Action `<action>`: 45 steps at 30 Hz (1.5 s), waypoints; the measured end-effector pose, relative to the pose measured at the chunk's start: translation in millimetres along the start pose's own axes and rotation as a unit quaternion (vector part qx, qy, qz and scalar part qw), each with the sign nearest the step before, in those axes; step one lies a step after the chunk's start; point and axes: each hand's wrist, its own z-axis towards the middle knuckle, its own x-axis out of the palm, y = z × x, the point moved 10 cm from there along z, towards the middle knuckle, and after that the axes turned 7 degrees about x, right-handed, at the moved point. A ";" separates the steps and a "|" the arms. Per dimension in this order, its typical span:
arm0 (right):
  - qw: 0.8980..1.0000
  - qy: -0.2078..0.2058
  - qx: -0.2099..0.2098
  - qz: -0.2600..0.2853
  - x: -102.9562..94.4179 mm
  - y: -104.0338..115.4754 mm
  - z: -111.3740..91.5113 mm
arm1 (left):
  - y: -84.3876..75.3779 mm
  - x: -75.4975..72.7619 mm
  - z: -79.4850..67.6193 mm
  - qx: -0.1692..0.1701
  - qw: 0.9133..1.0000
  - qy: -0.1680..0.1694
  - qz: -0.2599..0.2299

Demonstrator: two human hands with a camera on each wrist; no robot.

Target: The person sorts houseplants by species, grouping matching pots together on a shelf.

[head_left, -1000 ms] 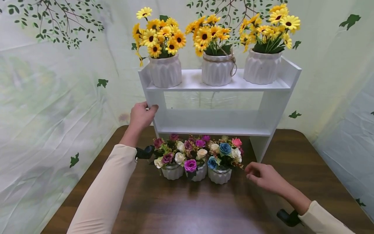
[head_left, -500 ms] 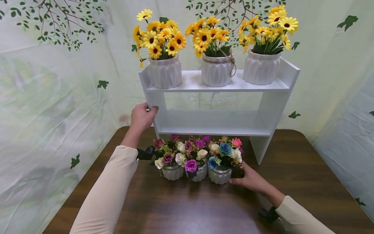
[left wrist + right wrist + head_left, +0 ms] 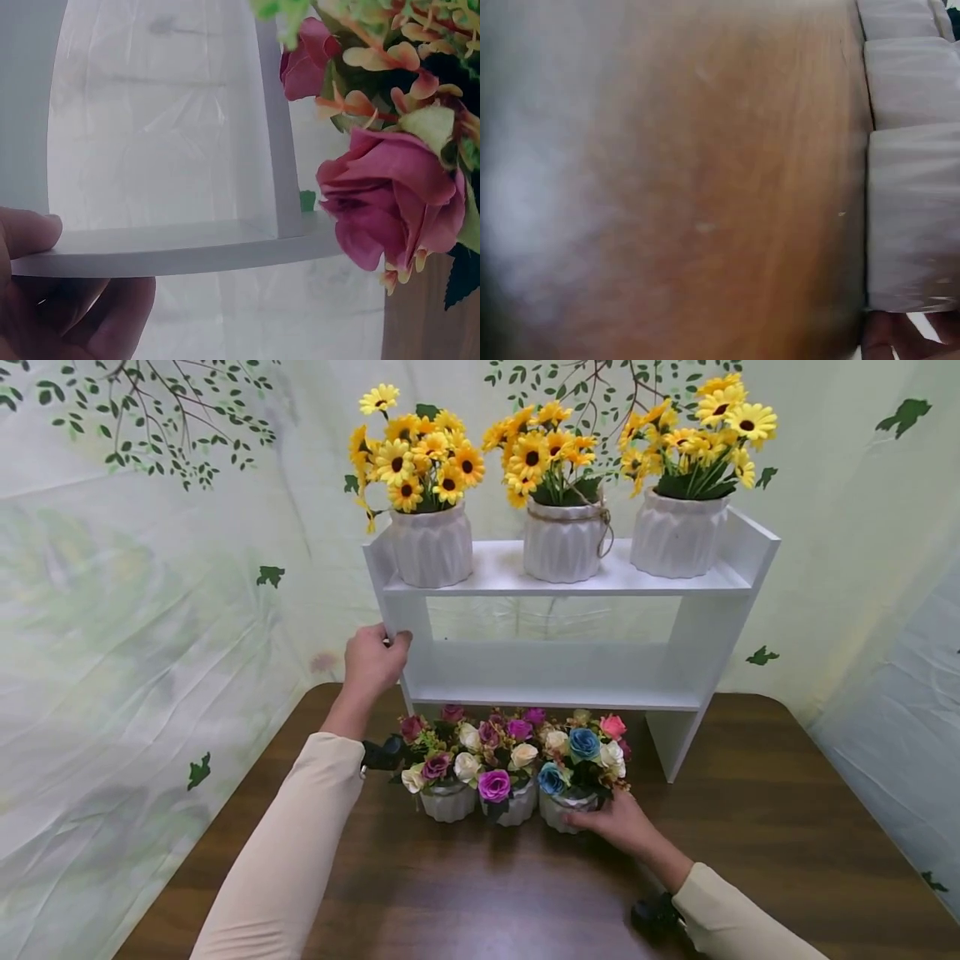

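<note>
My left hand (image 3: pixel 372 664) grips the left side panel of a white two-tier shelf unit (image 3: pixel 555 700). In the left wrist view the thumb lies on one face of the panel (image 3: pixel 172 262) and the fingers on the other. My right hand (image 3: pixel 628 828) holds the rightmost low flowerpot (image 3: pixel 556 811), its thumb across the white front and the other fingers hidden behind. Blue, cream and coral roses (image 3: pixel 584 745) fill that pot. At the lower right of the right wrist view, fingertips meet the white pot (image 3: pixel 913 217).
Two more rose pots, a middle one (image 3: pixel 512 808) and a left one (image 3: pixel 447 803), stand close beside it on the brown table (image 3: pixel 465 893). Three pots of yellow daisies, among them a twine-tied one (image 3: pixel 562 547), occupy the upper tier. A leaf-printed cloth (image 3: pixel 187 652) hangs behind.
My right hand has moved left from the table beside the shelf's right leg to the rightmost rose pot and taken hold of it. My left hand keeps its grip on the side panel.
</note>
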 end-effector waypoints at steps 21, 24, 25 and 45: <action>0.992 -0.074 -0.078 -0.061 -105.9 49.9 -53.7 | 1.9 0.7 -0.9 -0.011 1.000 0.010 0.001; 0.990 -0.078 -0.081 -0.085 -122.2 58.3 -63.5 | 2.8 1.9 -0.8 -0.014 1.000 0.015 0.000; 0.989 -0.082 -0.085 -0.090 -127.4 60.5 -66.8 | 3.0 2.4 -1.0 -0.015 1.000 0.018 0.001; 0.987 -0.101 -0.088 -0.084 -164.9 139.1 -45.5 | 2.8 2.3 -2.3 -0.030 0.999 0.033 0.002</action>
